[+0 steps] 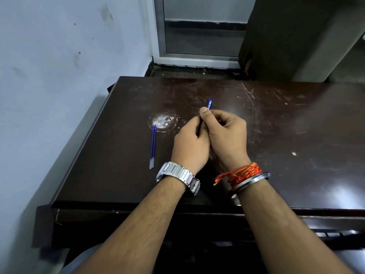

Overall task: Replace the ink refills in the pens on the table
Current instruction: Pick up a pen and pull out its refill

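Both hands meet over the middle of the dark brown table (276,135) and grip one blue pen (209,103). Only the pen's far end sticks out above the thumb of my right hand (227,133); the rest is hidden inside the fingers. My left hand (190,143) is closed around the pen's lower part, touching the right hand. Two thin blue ink refills (153,147) lie side by side on the table to the left of my left hand, pointing away from me.
A white worn patch (163,121) marks the tabletop just beyond the refills. The table's left edge runs close to a pale wall (49,76). A doorway and dark cabinet stand behind the table. A keyboard edge (333,234) shows below the front right.
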Demonstrator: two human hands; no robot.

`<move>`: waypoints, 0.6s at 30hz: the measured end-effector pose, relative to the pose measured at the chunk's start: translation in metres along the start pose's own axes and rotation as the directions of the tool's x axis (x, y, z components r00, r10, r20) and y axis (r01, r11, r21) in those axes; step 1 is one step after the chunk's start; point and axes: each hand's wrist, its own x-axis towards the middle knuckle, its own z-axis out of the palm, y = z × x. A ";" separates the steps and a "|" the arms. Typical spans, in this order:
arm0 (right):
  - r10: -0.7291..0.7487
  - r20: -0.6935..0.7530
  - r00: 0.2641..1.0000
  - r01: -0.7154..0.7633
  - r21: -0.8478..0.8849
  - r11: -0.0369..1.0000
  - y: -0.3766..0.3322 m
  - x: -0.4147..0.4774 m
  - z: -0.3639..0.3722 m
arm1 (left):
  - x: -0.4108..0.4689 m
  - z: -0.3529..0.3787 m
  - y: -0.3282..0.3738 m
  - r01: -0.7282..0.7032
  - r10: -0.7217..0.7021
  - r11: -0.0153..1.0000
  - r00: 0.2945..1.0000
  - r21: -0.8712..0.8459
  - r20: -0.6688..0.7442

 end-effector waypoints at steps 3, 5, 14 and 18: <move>0.006 0.007 1.000 -0.006 0.006 1.000 -0.001 -0.001 -0.002 | 0.000 -0.002 -0.003 0.009 -0.010 1.000 1.000 0.013 0.008; 0.013 -0.028 1.000 -0.012 0.025 1.000 -0.003 0.003 -0.005 | 0.001 -0.003 -0.006 0.066 -0.066 0.998 0.998 0.009 -0.006; 0.142 -0.017 0.990 -0.135 -0.445 0.885 -0.001 0.021 -0.046 | 0.004 -0.010 -0.014 0.102 -0.105 0.994 0.986 -0.036 -0.127; 0.188 0.036 0.982 -0.119 -0.653 0.748 0.001 0.021 -0.051 | 0.004 -0.006 -0.017 0.117 -0.130 0.989 0.982 -0.095 -0.135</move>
